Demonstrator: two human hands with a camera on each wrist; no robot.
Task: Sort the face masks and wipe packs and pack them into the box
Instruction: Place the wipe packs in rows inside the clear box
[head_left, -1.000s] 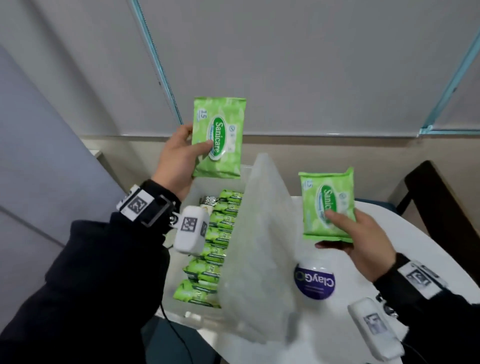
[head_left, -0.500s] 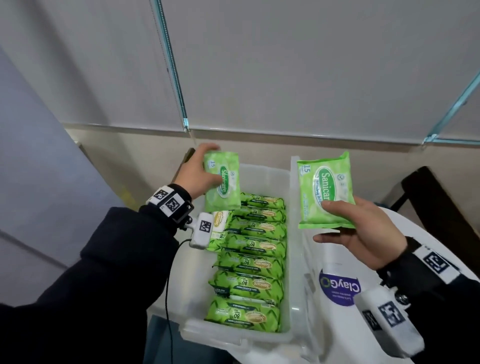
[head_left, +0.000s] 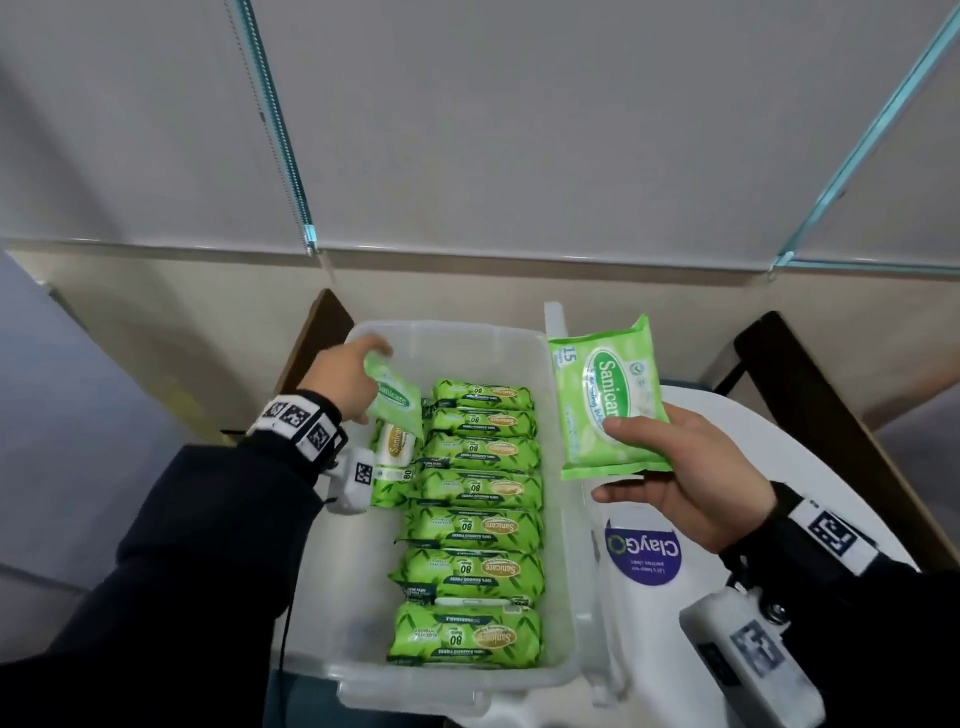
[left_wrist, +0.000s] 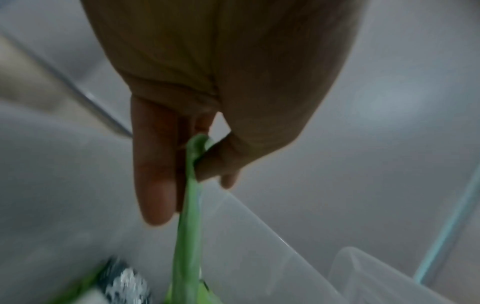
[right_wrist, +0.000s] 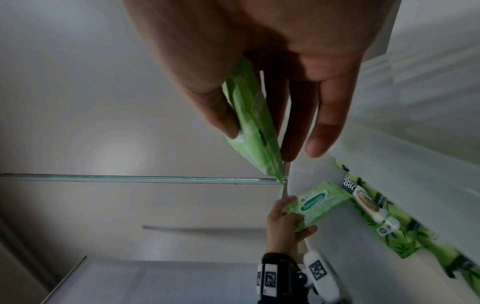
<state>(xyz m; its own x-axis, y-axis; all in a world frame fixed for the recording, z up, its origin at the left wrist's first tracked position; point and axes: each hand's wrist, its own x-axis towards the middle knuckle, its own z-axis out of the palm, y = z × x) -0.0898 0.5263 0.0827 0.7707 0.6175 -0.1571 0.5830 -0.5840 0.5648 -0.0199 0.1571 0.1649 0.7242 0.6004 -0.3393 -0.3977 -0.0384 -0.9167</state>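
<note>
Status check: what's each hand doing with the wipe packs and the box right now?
Left hand lowering small pack into box. Right hand holding second pack above it. Nothing blocking.

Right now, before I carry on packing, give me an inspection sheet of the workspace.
Surface: white table, bare part at right.
Job's things: clear box open, a row of large wipe packs inside; two small wipe packs in hand; no face masks seen.
Clutter: purple sticker on the white surface beside the box.
Grippers: left hand pinches a small pack inside the box; right hand holds a small pack above the rim.
Cables: thin black cable below left wrist.
Surroundings: blinds, dark chairs.
</note>
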